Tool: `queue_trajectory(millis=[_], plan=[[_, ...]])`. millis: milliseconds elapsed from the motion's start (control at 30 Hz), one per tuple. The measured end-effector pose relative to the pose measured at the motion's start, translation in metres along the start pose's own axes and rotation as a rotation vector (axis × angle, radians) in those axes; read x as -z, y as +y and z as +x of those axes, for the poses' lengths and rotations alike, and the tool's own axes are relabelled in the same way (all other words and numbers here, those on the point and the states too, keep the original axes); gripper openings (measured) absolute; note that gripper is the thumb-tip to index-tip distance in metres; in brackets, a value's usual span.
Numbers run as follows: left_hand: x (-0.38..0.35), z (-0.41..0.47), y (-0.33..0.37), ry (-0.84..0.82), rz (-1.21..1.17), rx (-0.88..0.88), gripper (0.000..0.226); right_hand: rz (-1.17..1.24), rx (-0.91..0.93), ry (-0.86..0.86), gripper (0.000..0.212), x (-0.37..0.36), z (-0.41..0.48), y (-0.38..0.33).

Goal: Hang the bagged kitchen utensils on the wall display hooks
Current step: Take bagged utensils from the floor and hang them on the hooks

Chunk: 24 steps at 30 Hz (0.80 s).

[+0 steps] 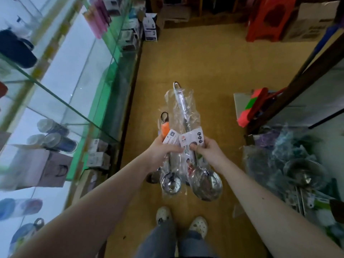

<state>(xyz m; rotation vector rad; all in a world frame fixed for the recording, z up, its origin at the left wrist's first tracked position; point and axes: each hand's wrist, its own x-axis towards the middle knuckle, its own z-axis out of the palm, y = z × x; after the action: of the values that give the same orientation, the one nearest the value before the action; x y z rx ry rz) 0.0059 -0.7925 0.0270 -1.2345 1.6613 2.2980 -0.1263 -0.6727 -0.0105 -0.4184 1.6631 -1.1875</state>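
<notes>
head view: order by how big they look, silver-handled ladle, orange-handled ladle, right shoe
1. silver-handled ladle
2. orange-handled ladle
3. right shoe, smallest, though it is farther from the camera

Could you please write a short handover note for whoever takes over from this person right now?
Left hand: grips the bagged orange-handled ladle at its label card.
Right hand: pinches the bagged steel-handled ladle at its card.
Both ladles are held side by side above the floor, handles pointing away from the person.
A pile of bagged utensils lies to the right.
Done: nothing visibly hung; no display hooks in view.
Left: find the hooks, hang both ladles, then probably the pile.
</notes>
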Motion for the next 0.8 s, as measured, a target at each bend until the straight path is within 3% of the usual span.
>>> queue_trajectory(millis=[100, 167, 300, 433, 633, 767, 800], plan=[[0.001, 0.022, -0.011, -0.022, 0.027, 0.080, 0.089, 0.075, -0.068, 0.089, 0.028, 0.011, 0.009, 0.015], [-0.003, 0.037, -0.011, -0.027, 0.087, 0.069, 0.093, 0.081, -0.113, 0.148, 0.022, 0.020, 0.016, 0.024], [-0.006, 0.073, -0.010, -0.077, 0.241, -0.010, 0.064, 0.098, -0.133, 0.233, 0.019, 0.036, 0.032, 0.039], [0.010, 0.116, -0.027, -0.111, 0.362, -0.058, 0.045, 0.113, -0.156, 0.269, 0.038, 0.038, 0.067, 0.061], [0.047, 0.192, -0.097, 0.125, 0.290, -0.105, 0.035, 0.160, -0.193, 0.288, 0.016, 0.034, 0.140, 0.135], [0.066, 0.254, -0.155, 0.272, 0.181, -0.130, 0.033, 0.157, -0.231, 0.330, 0.053, 0.033, 0.203, 0.207], [0.069, 0.270, -0.172, 0.294, 0.164, -0.132, 0.035, 0.142, -0.227, 0.337, 0.054, 0.033, 0.220, 0.226]])
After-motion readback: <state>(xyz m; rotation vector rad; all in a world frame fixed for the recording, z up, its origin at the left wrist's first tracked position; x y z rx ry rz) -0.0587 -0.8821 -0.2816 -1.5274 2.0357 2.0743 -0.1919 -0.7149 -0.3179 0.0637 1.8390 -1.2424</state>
